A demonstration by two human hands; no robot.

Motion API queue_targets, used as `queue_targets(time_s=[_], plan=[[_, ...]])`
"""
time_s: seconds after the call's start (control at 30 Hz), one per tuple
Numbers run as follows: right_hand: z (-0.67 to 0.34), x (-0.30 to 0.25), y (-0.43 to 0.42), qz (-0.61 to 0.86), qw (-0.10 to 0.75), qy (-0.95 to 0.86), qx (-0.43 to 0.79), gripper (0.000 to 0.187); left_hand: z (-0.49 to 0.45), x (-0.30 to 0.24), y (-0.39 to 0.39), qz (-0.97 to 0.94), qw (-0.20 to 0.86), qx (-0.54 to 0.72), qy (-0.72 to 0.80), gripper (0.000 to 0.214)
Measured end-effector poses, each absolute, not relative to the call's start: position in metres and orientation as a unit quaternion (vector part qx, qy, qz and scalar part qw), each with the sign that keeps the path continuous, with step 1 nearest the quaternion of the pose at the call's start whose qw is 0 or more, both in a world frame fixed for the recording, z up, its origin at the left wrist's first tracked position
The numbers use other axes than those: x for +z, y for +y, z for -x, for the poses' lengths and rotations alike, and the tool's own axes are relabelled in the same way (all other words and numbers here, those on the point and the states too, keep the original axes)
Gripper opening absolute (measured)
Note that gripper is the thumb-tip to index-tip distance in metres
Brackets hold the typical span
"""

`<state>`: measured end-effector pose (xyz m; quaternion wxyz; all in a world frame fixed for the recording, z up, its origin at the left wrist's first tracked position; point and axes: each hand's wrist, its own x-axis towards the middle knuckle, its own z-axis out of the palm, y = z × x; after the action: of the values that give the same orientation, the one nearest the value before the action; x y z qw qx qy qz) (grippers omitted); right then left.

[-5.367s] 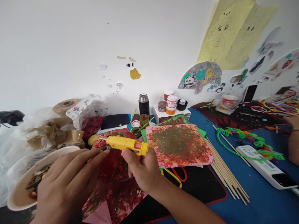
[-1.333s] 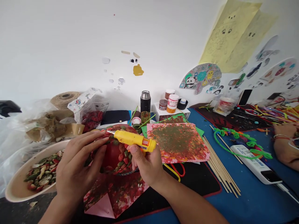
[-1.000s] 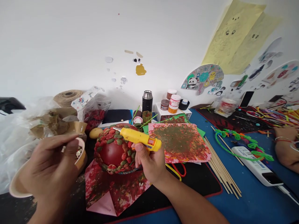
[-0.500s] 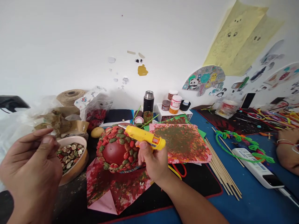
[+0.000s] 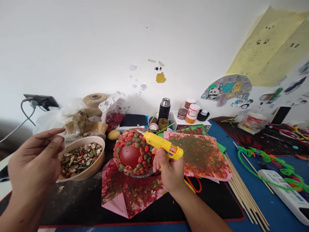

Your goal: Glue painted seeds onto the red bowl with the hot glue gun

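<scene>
I find the yellow glue gun (image 5: 166, 145) in the right hand (image 5: 172, 172), fingers wrapped round its handle, nozzle over the far side of the red ball (image 5: 129, 156); I cannot tell whether the tip touches. I judge the gun light and stiff, its metal nozzle presumably hot, so hold belongs at the handle only. The ball rests on a folded painted sheet (image 5: 131, 191). Its bare patch looks smooth and possibly slippery; the red and green chips around that patch seem fragile under pressure, so I favour the patch for steadying. The left hand (image 5: 36, 158) hangs just beside the bowl (image 5: 100, 162), thumb and fingers drawn close; I cannot tell whether anything is pinched there. Loose chips (image 5: 79, 158) lie in the bowl. A flask (image 5: 164, 111) stands behind the ball. At right, a second painted sheet (image 5: 202, 154) and wooden sticks (image 5: 245, 188) crowd the working side
</scene>
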<state>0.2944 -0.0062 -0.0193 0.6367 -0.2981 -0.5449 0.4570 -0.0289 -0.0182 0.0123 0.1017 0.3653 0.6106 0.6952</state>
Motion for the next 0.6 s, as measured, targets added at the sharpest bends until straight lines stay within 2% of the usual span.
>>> queue_targets(time_s=[0.1, 0.3, 0.47, 0.6], plan=[[-0.294, -0.021, -0.007, 0.289, 0.635, -0.564, 0.442, 0.051, 0.045, 0.016, -0.026, -0.391, 0.066, 0.613, 0.683, 0.044], [-0.294, -0.025, -0.007, 0.291, 0.637, -0.574, 0.425, 0.047, 0.073, 0.013, -0.013, -0.504, 0.044, 0.422, 0.752, 0.035], [-0.295, -0.025, -0.008, 0.283, 0.632, -0.592, 0.411, 0.042, 0.092, -0.007, 0.012, -0.588, 0.030, 0.298, 0.751, 0.047], [-0.294, -0.022, -0.008, 0.279, 0.628, -0.604, 0.404, 0.038, 0.099, -0.022, 0.027, -0.677, 0.020, 0.206, 0.706, 0.044]])
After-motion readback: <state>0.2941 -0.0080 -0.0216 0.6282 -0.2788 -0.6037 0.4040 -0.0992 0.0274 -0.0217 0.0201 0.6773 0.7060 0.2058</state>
